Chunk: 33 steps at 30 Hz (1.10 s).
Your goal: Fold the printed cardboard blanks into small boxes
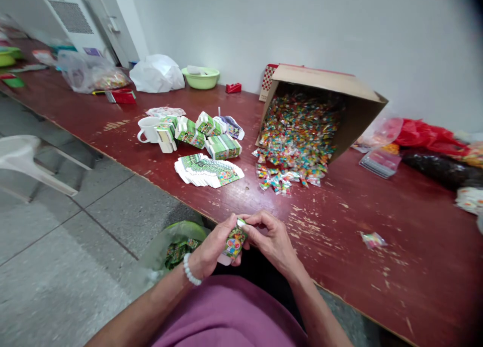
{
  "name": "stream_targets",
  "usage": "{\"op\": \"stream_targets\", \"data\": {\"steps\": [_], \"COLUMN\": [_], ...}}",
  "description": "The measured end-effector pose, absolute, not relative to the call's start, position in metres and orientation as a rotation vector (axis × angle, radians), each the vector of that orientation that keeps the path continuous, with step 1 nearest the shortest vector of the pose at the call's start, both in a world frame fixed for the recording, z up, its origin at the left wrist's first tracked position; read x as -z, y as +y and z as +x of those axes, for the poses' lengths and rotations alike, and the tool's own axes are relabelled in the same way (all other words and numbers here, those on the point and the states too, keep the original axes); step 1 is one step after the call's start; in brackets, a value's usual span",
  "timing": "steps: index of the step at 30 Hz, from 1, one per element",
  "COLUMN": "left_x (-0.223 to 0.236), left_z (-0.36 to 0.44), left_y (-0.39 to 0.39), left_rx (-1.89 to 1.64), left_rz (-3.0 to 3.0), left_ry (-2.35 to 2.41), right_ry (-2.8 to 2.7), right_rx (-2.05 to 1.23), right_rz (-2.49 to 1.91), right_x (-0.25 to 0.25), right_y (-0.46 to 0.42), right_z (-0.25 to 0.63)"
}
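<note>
A small printed green carton (234, 242) is held over my lap, just off the table's front edge. My left hand (211, 246), with a bead bracelet at the wrist, wraps round its side. At the carton's top end, my right hand (269, 239) pinches a white flap between thumb and fingers. Beyond my hands lies a fanned stack of flat green-and-white cartons (207, 171). Bundles of similar cartons (222, 147) stand behind that stack. Small wrapped candies (298, 136) spill from a cardboard box (358, 120) tipped on its side. What is inside the held carton is hidden.
A white mug (148, 129) stands left of the bundles. One candy packet (373, 240) lies to the right on the red table (332, 226). Below the edge, a green-rimmed bin (184, 230) holds filled green packs. A white plastic chair (33, 156) stands at left.
</note>
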<state>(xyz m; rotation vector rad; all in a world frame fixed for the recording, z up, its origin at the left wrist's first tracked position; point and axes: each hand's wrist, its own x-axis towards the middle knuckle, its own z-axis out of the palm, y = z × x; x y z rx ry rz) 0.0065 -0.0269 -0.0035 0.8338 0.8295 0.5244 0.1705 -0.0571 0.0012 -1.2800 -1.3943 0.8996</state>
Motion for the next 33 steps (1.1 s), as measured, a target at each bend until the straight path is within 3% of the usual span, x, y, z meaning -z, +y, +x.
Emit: {"op": "stream_targets", "data": {"steps": [8,20,28,33], "left_x": [0.0,0.003,0.009,0.012], "left_z": [0.008,0.001,0.01,0.011], "left_y": [-0.026,-0.02,-0.024,-0.02], "left_rx": [-0.528,-0.555,-0.553,-0.594], "left_rz": [1.058,1.068,0.955,0.866], "left_ry": [0.813,0.776,0.795,0.757], "right_ry": [-0.988,-1.07,-1.628,-1.726], "right_rx": [-1.402,-1.377,-0.668,-0.583], "right_rz": [-1.067,-1.114,-1.297,-1.481], "right_x": [0.003,0.007,0.007,0.027], "right_y": [-0.046,-0.043,-0.059,-0.028], "right_z": [0.169,0.168,0.163,0.179]}}
